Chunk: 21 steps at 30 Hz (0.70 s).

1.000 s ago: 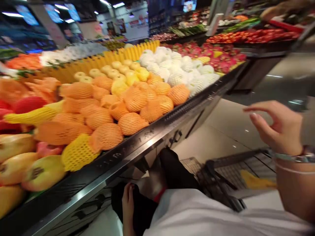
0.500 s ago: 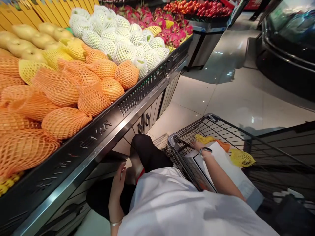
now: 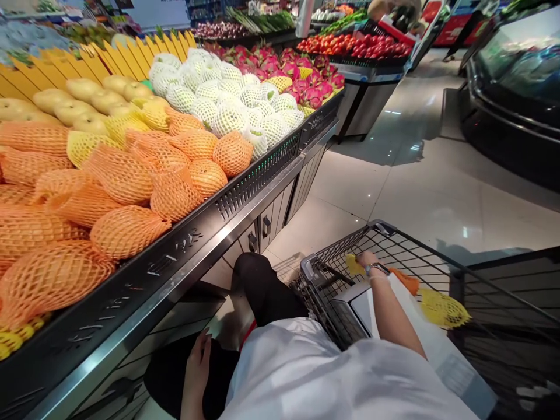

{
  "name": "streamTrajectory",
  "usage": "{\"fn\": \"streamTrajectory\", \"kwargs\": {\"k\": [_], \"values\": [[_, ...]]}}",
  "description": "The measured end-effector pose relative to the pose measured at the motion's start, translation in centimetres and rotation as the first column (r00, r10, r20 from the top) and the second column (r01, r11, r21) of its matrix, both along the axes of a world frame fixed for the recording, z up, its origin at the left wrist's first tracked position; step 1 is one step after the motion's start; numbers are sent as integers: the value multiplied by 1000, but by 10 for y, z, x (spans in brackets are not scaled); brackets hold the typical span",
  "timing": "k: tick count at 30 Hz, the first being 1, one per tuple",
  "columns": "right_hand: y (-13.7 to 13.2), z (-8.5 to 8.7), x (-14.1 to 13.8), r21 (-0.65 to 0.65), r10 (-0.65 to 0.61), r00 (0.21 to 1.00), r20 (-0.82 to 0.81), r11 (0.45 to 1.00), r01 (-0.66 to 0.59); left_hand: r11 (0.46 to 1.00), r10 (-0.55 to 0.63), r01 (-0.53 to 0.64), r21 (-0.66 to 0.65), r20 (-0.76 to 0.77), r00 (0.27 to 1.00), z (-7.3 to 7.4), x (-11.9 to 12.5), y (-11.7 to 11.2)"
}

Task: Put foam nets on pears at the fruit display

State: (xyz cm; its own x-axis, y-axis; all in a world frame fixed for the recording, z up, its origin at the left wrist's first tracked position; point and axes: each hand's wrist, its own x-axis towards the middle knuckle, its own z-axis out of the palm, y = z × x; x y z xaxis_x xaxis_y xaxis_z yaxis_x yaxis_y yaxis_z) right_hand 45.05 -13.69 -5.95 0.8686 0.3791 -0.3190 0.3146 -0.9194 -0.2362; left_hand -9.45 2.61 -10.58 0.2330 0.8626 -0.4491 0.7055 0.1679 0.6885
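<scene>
Bright overhead light glares off the floor tiles (image 3: 420,198); edges seem somewhat stretched.

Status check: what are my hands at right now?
Right hand inside dark wire shopping cart, against yellow foam fruit netting. Left hand down beside black trousers, nothing visible in it.

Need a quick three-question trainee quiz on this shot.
1. True or false: the right hand is on the shopping cart.
2. What colour is the netting on the fruit along the display's front edge? A orange, B white, C blue.
3. Which pink fruit lies behind the white-netted melons?

Key: 1 true; 2 A; 3 dragon fruit.
</scene>
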Motion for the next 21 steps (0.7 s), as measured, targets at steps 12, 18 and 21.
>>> {"fn": "streamTrajectory", "kwargs": {"k": [12, 18, 21], "values": [[78, 114, -58, 831, 467, 860, 203, 383, -404, 975, -99, -1, 223, 434, 895, 38, 81, 16], [159, 114, -150, 910, 930, 225, 292, -197, -366, 956, -134, -122, 266, 769, 625, 80, 136, 30], [176, 107, -188, 865, 906, 24, 422, -395, -309, 976, -28, -176, 130, 873, 488, 92, 138, 42]]}}
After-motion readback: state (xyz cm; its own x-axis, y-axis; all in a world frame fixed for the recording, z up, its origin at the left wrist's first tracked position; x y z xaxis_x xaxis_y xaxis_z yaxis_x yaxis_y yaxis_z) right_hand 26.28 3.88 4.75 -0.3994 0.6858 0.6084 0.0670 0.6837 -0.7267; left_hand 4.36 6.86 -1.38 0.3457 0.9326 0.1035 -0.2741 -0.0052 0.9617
